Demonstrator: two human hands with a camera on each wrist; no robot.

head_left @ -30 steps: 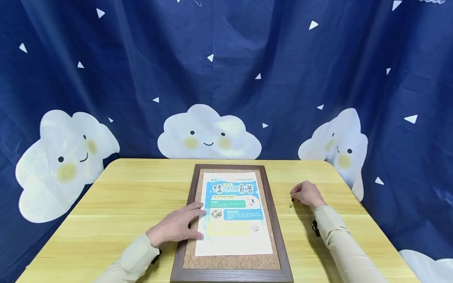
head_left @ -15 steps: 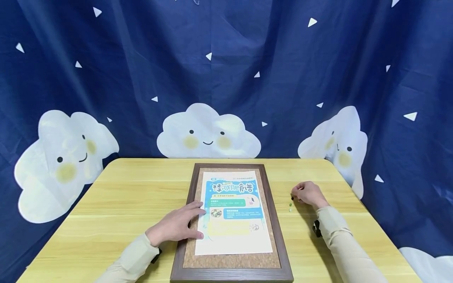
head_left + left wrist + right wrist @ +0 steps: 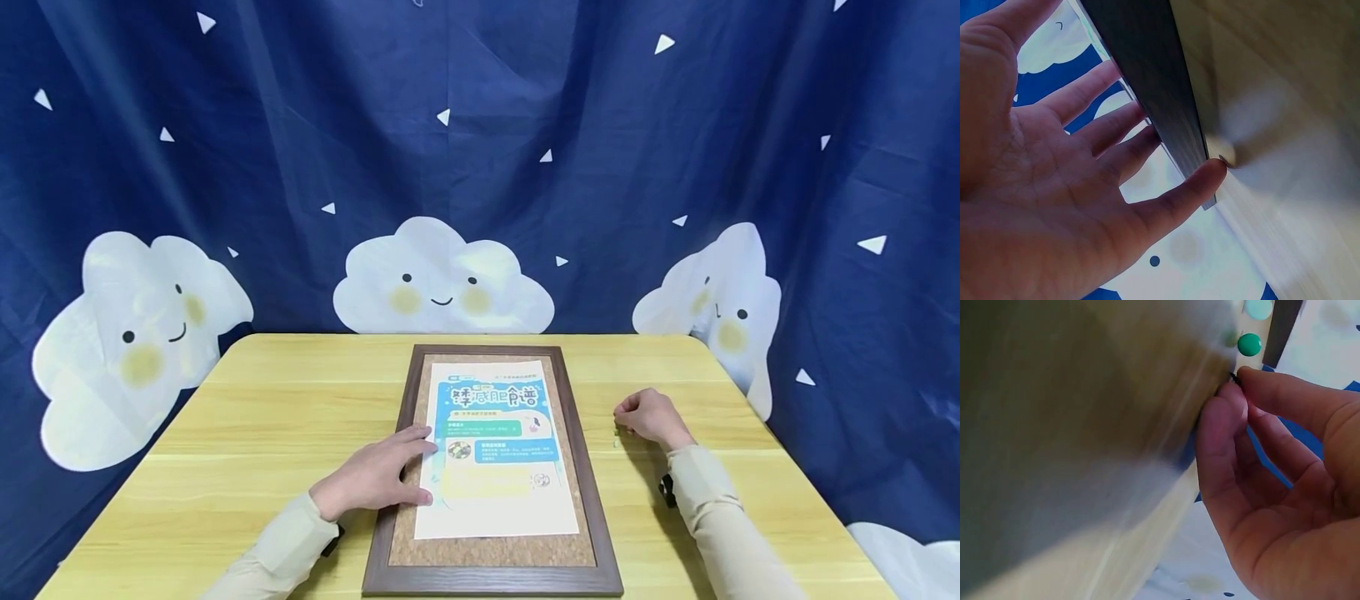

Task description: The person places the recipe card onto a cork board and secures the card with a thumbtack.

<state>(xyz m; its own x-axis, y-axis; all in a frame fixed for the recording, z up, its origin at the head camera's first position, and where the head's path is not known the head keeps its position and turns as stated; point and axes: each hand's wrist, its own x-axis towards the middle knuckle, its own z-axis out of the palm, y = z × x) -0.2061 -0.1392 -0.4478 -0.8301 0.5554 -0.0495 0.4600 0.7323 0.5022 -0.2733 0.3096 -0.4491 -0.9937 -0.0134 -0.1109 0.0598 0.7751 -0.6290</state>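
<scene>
A framed cork board (image 3: 495, 552) lies in the middle of the table, with a printed paper sheet (image 3: 491, 518) on it. My left hand (image 3: 371, 475) reaches over the board's left edge, fingers spread and loosely extended, fingertips at the paper's left side. Right of the board, my right hand (image 3: 654, 417) pinches a small black thumbtack (image 3: 1235, 378) between thumb and forefinger, close to the table; most of the tack is hidden by the fingertips. Beside those fingers in the right wrist view are a green thumbtack (image 3: 1249, 345) and a pale mint thumbtack (image 3: 1258, 307).
The wooden table (image 3: 300, 392) extends on both sides of the board. Behind it hangs a dark blue curtain (image 3: 495, 83) printed with clouds and white triangles. The board's dark brown frame (image 3: 491, 580) forms a raised border around the cork.
My right hand has shifted slightly toward me and the other tacks, and the black thumbtack is now hidden in the head view. The left hand and board stay put.
</scene>
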